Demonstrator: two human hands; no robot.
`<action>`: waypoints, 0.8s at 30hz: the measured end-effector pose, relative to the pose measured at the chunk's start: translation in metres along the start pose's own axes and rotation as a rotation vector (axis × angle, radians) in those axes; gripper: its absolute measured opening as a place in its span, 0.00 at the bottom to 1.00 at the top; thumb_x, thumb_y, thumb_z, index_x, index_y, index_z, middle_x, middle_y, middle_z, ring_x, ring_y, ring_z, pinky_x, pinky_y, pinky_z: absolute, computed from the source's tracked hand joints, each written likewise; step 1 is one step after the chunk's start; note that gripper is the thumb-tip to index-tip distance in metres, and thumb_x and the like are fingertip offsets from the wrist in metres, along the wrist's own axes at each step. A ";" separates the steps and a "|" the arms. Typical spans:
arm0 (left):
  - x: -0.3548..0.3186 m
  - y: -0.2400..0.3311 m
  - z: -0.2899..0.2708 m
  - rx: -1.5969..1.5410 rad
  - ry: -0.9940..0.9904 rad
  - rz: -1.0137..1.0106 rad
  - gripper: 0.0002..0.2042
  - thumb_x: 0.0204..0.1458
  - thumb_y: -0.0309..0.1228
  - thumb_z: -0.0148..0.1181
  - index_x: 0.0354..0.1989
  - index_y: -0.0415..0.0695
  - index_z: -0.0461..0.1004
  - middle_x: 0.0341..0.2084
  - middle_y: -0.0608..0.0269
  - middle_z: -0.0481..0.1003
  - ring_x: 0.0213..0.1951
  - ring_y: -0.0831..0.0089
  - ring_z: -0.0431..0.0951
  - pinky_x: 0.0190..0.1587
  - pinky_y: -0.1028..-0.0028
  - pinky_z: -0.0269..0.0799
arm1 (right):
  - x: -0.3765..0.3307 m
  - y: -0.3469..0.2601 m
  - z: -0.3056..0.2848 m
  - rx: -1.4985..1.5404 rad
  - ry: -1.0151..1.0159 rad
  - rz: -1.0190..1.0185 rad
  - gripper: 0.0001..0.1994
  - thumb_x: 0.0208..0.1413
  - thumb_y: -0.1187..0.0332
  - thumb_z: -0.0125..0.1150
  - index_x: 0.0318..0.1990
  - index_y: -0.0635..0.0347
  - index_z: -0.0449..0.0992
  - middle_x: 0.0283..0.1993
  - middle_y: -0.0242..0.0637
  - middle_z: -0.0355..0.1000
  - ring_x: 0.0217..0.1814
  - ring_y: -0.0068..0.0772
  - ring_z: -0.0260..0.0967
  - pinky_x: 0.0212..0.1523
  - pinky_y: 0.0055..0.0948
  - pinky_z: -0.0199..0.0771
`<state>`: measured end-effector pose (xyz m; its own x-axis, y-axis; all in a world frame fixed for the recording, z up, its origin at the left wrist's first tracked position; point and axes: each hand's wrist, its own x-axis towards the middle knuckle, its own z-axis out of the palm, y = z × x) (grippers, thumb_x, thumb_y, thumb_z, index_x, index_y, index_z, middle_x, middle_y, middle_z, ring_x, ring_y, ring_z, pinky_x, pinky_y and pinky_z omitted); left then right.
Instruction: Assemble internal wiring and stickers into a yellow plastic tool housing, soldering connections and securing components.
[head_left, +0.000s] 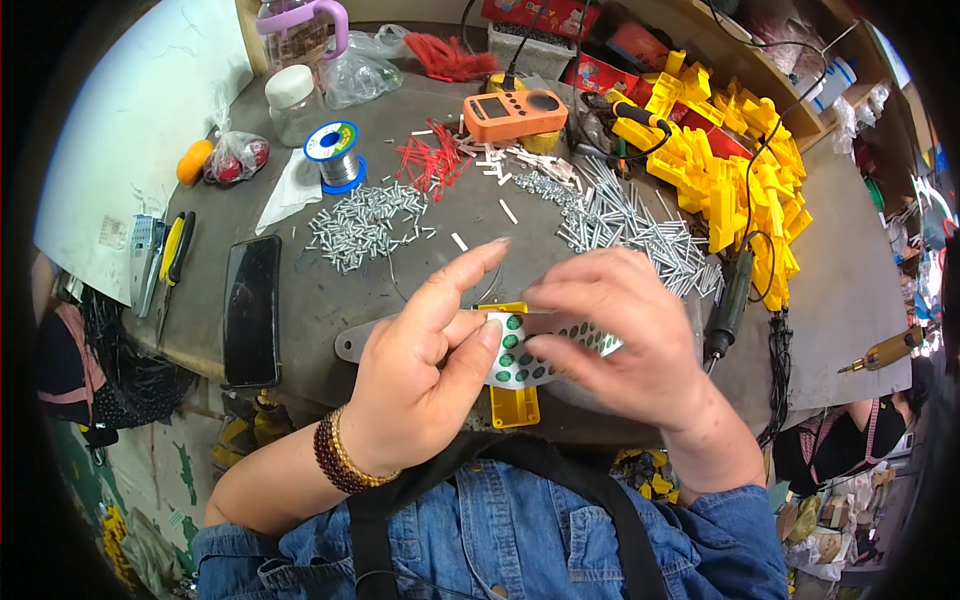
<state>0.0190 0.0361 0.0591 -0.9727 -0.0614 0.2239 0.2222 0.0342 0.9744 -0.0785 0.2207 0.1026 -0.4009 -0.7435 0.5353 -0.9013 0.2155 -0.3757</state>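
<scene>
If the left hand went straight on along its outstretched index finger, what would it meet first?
Probably the scattered pile of small silver metal pieces, beyond the left hand and to its right; its height is unclear, so it might pass above them.

Sticker sheet (510, 368): between the left hand (420, 350) and right hand (630, 330), over the casing (515, 410)
Phone (253, 310): on the table (325, 295), left of the left hand; pliers (174, 255) farther left
Solder spool (338, 160): behind the pin heap (362, 225)
Corded tool (730, 303): right of the right hand, plastic parts (730, 175) behind
</scene>
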 end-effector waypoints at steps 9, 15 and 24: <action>-0.013 -0.008 0.003 0.076 0.062 0.142 0.26 0.59 0.20 0.52 0.67 0.36 0.59 0.16 0.62 0.67 0.20 0.81 0.67 0.29 0.80 0.65 | -0.005 -0.005 0.017 0.034 0.100 -0.136 0.17 0.33 0.79 0.74 0.35 0.57 0.80 0.33 0.32 0.77 0.35 0.36 0.75 0.39 0.33 0.71; -0.017 -0.002 0.003 0.176 0.049 0.274 0.26 0.58 0.18 0.49 0.67 0.36 0.59 0.16 0.62 0.66 0.18 0.76 0.68 0.28 0.78 0.66 | -0.008 -0.014 0.020 0.054 0.132 -0.079 0.16 0.32 0.76 0.73 0.35 0.55 0.80 0.33 0.30 0.77 0.34 0.36 0.74 0.35 0.33 0.69; -0.028 0.014 0.002 0.332 0.026 0.393 0.25 0.57 0.17 0.50 0.65 0.34 0.61 0.37 0.47 0.78 0.31 0.63 0.83 0.35 0.72 0.76 | -0.015 -0.026 0.020 0.065 0.160 -0.101 0.15 0.33 0.77 0.73 0.33 0.56 0.79 0.33 0.31 0.77 0.35 0.36 0.74 0.35 0.32 0.71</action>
<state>0.0492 0.0398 0.0667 -0.8168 -0.0051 0.5769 0.5333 0.3746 0.7585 -0.0457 0.2136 0.0887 -0.3341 -0.6483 0.6841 -0.9280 0.0991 -0.3593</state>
